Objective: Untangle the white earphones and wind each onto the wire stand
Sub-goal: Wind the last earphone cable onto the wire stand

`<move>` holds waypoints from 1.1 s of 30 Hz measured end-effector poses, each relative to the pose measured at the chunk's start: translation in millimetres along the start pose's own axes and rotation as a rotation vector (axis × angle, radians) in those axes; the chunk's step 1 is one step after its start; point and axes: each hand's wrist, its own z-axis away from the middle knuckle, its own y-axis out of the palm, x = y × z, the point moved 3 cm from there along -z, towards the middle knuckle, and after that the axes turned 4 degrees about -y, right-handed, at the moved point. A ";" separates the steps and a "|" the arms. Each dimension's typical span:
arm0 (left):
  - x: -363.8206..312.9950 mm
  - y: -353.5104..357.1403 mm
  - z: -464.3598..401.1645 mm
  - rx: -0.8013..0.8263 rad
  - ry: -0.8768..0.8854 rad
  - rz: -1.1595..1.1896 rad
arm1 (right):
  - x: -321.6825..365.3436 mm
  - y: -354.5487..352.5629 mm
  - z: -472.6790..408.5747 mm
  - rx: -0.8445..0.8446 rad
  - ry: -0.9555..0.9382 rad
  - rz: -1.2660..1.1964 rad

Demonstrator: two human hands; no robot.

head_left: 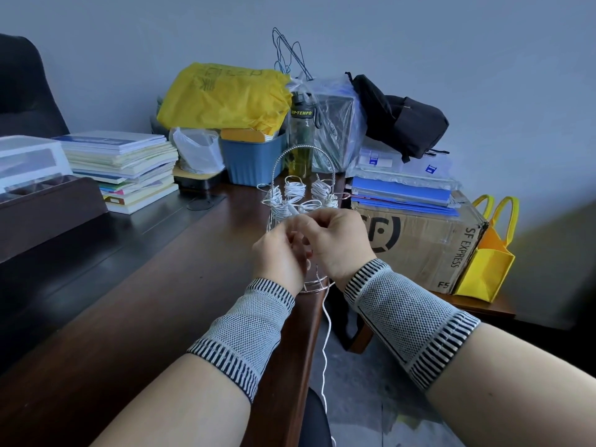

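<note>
Both forearms are bare, no sleeves at all, just a matching pair of stretchy grey knitted wrist bands. The grey knitted wrist band on the left wrist [250, 327] has a fine mesh-like weave through the middle (kind of a honeycomb dot texture) and ribbed edges striped in black and white at both ends. The grey knitted wrist band on the right wrist [409, 321] is the same deal, plus a thin dark line running along one side.

Two hands [280, 250], one wire stand [292, 175]
</note>
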 end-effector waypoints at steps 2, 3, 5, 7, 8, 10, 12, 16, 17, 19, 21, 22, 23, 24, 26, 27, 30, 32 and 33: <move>2.9 0.1 -5.4 -0.036 0.013 -0.047 | -1.8 -1.2 0.9 -0.015 -0.011 -0.006; 3.2 3.6 -6.1 0.014 0.075 -0.031 | -4.8 -3.0 2.3 -0.027 -0.015 -0.008; 10.6 4.6 -8.7 0.034 0.112 -0.084 | -11.9 -8.5 5.9 -0.049 -0.018 -0.010; 10.7 4.7 -7.7 0.062 0.056 0.024 | -19.3 -13.6 9.9 -0.061 -0.005 -0.011; 7.5 5.1 -6.3 0.055 0.063 0.048 | -22.2 -15.6 11.4 -0.061 0.007 -0.013; 2.4 3.1 -1.9 0.067 0.068 0.013 | -26.6 -18.1 11.7 -0.070 0.027 -0.008; 3.1 2.8 -1.7 0.064 0.054 0.033 | -29.6 -18.5 9.0 -0.086 0.043 0.009; 1.0 2.2 -0.1 0.076 0.040 0.051 | -32.6 -18.6 2.4 -0.091 0.113 -0.049; -1.3 1.9 0.5 0.076 0.043 0.049 | -33.4 -18.9 1.2 -0.084 0.134 -0.067; -5.2 0.2 1.7 0.072 0.060 0.053 | -35.9 -20.3 0.0 -0.075 0.177 -0.095; -7.3 0.1 3.1 0.098 0.020 0.141 | -39.2 -21.4 -0.2 -0.075 0.221 -0.110; -8.1 0.8 4.3 0.104 0.002 0.175 | -40.8 -21.4 0.0 -0.073 0.240 -0.118; -9.4 0.5 5.5 0.109 -0.016 0.197 | -41.8 -20.9 0.2 -0.074 0.256 -0.131; -9.1 0.9 5.2 0.111 -0.027 0.223 | -42.1 -20.4 0.5 -0.074 0.268 -0.150; -9.5 1.4 5.4 0.114 -0.049 0.279 | -41.4 -19.1 0.5 -0.074 0.282 -0.185; -9.9 1.4 5.6 0.115 -0.055 0.293 | -40.9 -18.7 0.3 -0.074 0.286 -0.195; -9.7 2.5 4.9 0.117 -0.072 0.311 | -40.4 -18.5 -0.5 -0.064 0.302 -0.205; -8.8 3.9 4.3 0.113 -0.080 0.316 | -40.1 -17.8 0.2 -0.047 0.321 -0.200; -8.6 4.3 3.8 0.109 -0.081 0.310 | -40.1 -17.5 1.1 -0.045 0.334 -0.205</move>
